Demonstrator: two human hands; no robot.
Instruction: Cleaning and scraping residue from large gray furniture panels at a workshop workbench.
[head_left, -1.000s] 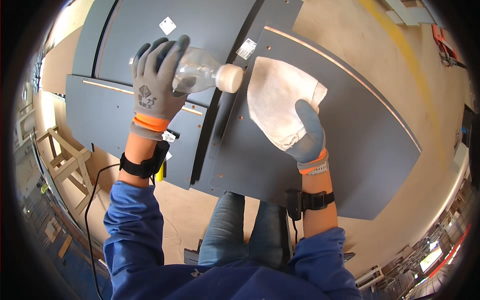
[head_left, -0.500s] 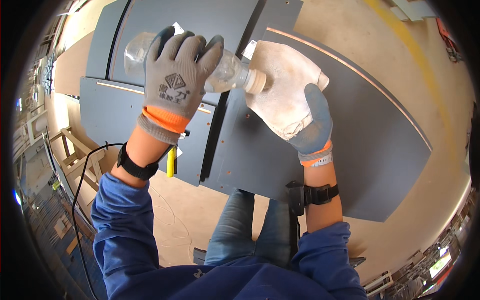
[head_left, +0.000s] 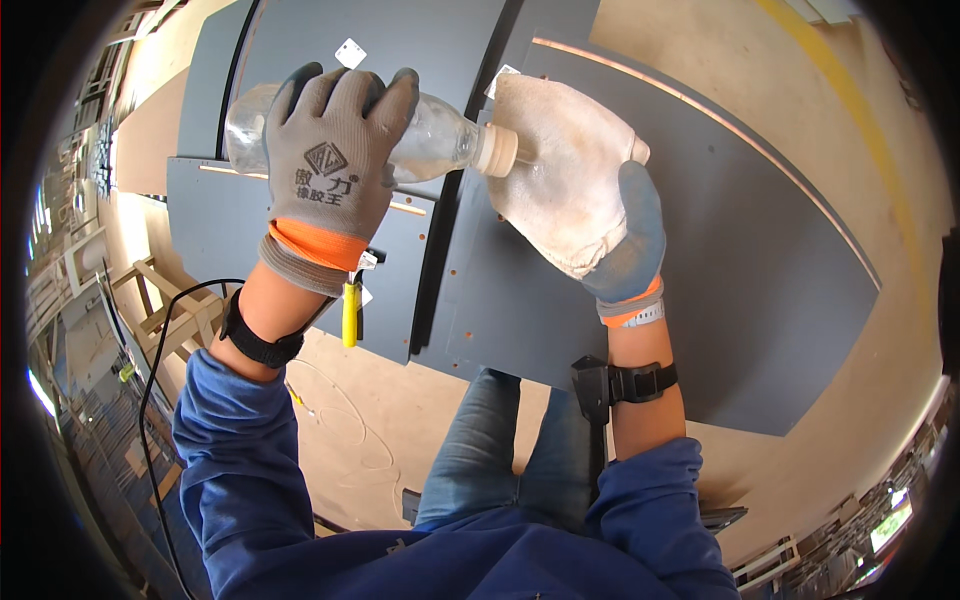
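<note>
My left hand [head_left: 335,150], in a grey work glove with an orange cuff, is wrapped round a clear plastic bottle [head_left: 432,138]. The bottle lies on its side in the air, its pale cap end pointing right at a whitish cloth [head_left: 565,165]. A thin nozzle at the cap seems to reach the cloth; whether liquid comes out I cannot tell. My right hand [head_left: 630,240], gloved alike, holds the cloth by its lower right edge, thumb on top and the other fingers hidden beneath. Both hands are above dark grey panels [head_left: 720,270].
A yellow-handled tool [head_left: 350,312] is at the near edge of the left panel [head_left: 300,230]. A black cable [head_left: 150,400] runs down by my left arm. Wooden trestle legs [head_left: 165,300] stand at the left. A thin hose [head_left: 360,445] lies on the floor.
My left hand and the bottle have shifted a little to the left, the cap drawing slightly back across the cloth. My right hand and the cloth are nearly unmoved.
</note>
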